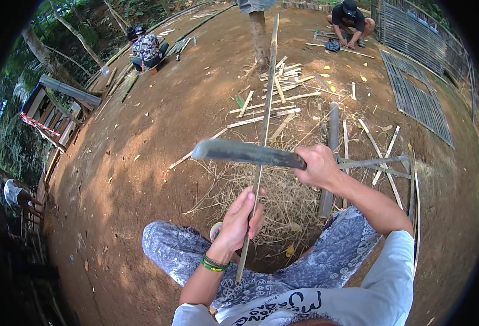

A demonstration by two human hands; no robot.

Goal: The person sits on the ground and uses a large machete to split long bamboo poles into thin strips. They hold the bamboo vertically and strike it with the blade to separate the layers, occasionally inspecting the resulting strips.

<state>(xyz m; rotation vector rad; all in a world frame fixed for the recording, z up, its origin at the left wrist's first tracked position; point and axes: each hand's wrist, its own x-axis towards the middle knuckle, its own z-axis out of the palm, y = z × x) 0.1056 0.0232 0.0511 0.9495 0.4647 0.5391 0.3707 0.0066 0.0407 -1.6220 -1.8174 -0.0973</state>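
My left hand (239, 220) is closed around the lower part of a long, thin bamboo strip (269, 103). The strip slopes up and away from my lap, its near end between my legs. In my right hand (321, 168) I grip the dark handle of a machete (234, 152). Its broad blade points left and crosses over the strip, above my left hand. Whether blade and strip touch, I cannot tell. Below the blade lies a heap of curly bamboo shavings (288, 201), in front of my crossed legs.
Split bamboo strips (283, 84) lie piled beyond the shavings, near a tree trunk (258, 38). A thick bamboo pole (334, 125) lies right of the heap. Slatted panels (418, 98) are at the far right. One person (351, 24) crouches at the back right, another (148, 50) sits far left.
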